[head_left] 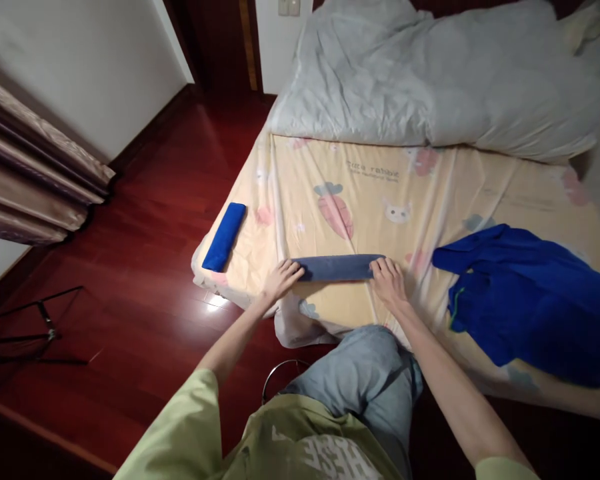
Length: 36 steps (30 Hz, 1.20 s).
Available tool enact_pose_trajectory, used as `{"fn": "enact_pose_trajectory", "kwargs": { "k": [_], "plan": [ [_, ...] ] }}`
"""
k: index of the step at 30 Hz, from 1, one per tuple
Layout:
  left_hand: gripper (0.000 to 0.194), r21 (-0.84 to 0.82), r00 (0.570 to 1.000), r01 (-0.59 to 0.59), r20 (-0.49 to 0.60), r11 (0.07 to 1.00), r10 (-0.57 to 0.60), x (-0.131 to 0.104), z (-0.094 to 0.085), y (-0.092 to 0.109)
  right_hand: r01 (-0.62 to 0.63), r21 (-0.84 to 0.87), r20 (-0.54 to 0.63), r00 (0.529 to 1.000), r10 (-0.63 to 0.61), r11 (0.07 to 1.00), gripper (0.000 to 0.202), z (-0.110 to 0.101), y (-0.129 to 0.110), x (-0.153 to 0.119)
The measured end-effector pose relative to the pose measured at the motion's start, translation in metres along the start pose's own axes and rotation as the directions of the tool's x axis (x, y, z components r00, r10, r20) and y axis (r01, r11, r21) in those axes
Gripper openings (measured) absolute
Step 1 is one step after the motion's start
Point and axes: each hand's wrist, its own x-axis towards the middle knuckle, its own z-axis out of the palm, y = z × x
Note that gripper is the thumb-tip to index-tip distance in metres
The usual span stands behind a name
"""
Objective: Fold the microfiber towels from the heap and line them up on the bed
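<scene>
A long, narrow folded strip of grey-blue cloth [336,268] lies crosswise on the yellow bed sheet [365,200] in front of me. My left hand [284,277] grips its left end, and my right hand [388,280] grips its right end, fingers bent over the cloth. Near the bed's left corner rests a bright blue folded bundle [225,237], touched by neither hand. To the right of my right hand, a loose, rumpled blue garment [540,300] is spread on the sheet.
A grey quilt [405,80] is heaped across the far side of the bed. Dark red floor [150,267] lies to the left, with a black metal stand [47,327] on it. Striped curtains [30,173] hang at the far left.
</scene>
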Motion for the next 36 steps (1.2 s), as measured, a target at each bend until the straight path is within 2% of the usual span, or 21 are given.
{"fn": "enact_pose_trajectory", "kwargs": {
  "k": [2,4,6,8,10,12,14,16,19,21,24,28,31,33,36],
  "plan": [
    [0.029,-0.005,0.996,0.048,-0.076,0.999,-0.048,-0.042,-0.006,0.008,0.099,-0.021,-0.032,0.995,-0.100,0.995,0.021,-0.013,-0.014,0.036],
    [0.031,-0.004,0.980,0.111,-0.164,0.994,-0.110,-0.079,-0.006,0.011,0.202,-0.020,-0.060,0.977,-0.203,0.979,0.024,-0.023,-0.037,0.081],
    [0.032,-0.002,0.950,0.218,-0.229,0.976,-0.213,-0.106,-0.002,0.007,0.285,0.009,-0.083,0.955,-0.283,0.959,0.028,-0.030,-0.070,0.129],
    [0.032,-0.007,0.902,0.357,-0.259,0.934,-0.347,-0.121,0.003,-0.003,0.331,0.054,-0.099,0.941,-0.324,0.942,0.036,-0.033,-0.107,0.175],
    [0.033,-0.030,0.837,0.493,-0.256,0.869,-0.484,-0.129,0.008,-0.016,0.319,0.109,-0.103,0.946,-0.308,0.942,0.045,-0.034,-0.146,0.215],
    [0.033,-0.067,0.752,0.617,-0.243,0.784,-0.613,-0.133,0.012,-0.031,0.291,0.198,-0.101,0.956,-0.276,0.936,0.046,-0.033,-0.181,0.248],
    [0.033,-0.108,0.656,0.709,-0.258,0.696,-0.709,-0.136,0.016,-0.044,0.274,0.314,-0.115,0.961,-0.250,0.909,0.042,-0.029,-0.211,0.272],
    [0.032,-0.143,0.580,0.759,-0.295,0.635,-0.760,-0.139,0.022,-0.056,0.277,0.433,-0.161,0.960,-0.229,0.858,0.038,-0.022,-0.235,0.290],
    [0.029,-0.174,0.497,0.807,-0.316,0.564,-0.808,-0.140,0.033,-0.067,0.286,0.565,-0.204,0.957,-0.205,0.774,0.032,-0.007,-0.259,0.310],
    [0.030,-0.185,0.442,0.843,-0.299,0.506,-0.846,-0.139,0.042,-0.071,0.269,0.606,-0.176,0.963,-0.203,0.749,0.031,0.006,-0.268,0.322],
    [0.032,-0.203,0.403,0.862,-0.282,0.465,-0.871,-0.136,0.054,-0.072,0.232,0.631,-0.119,0.972,-0.203,0.741,0.029,0.024,-0.277,0.339],
    [0.033,-0.212,0.375,0.866,-0.323,0.452,-0.869,-0.136,0.065,-0.072,0.191,0.651,-0.054,0.977,-0.206,0.735,0.034,0.039,-0.286,0.348],
    [0.033,-0.251,0.378,0.847,-0.336,0.469,-0.863,-0.137,0.064,-0.071,0.158,0.650,-0.027,0.982,-0.185,0.744,0.048,0.038,-0.284,0.325],
    [0.032,-0.281,0.397,0.822,-0.340,0.495,-0.853,-0.135,0.061,-0.070,0.162,0.686,-0.056,0.984,-0.170,0.709,0.060,0.030,-0.276,0.286],
    [0.031,-0.275,0.410,0.817,-0.343,0.508,-0.845,-0.128,0.050,-0.071,0.138,0.779,-0.108,0.990,-0.085,0.612,0.070,0.012,-0.256,0.188]
  ]
}}
